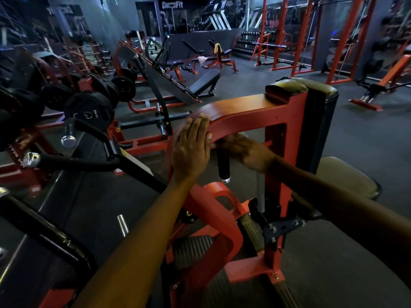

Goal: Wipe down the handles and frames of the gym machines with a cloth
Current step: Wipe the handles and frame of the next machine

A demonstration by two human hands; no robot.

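A red machine frame [242, 110] arches in front of me, with a short black handle [223, 166] hanging under the arch. My left hand [191, 150] lies flat on the curved left end of the frame, fingers straight and thumb over the edge. My right hand [246, 152] is blurred under the arch, against the top of the black handle, fingers curled. A greyish fold of cloth [239, 136] shows above its knuckles; the rest of the cloth is hidden by the hand.
Black pads [320, 101] top the machine's upright and a seat pad [347, 176] is at right. Weight plates [89, 110] and black bars [73, 162] crowd the left. Benches [204, 82] and red racks [298, 36] stand further back on the dark floor.
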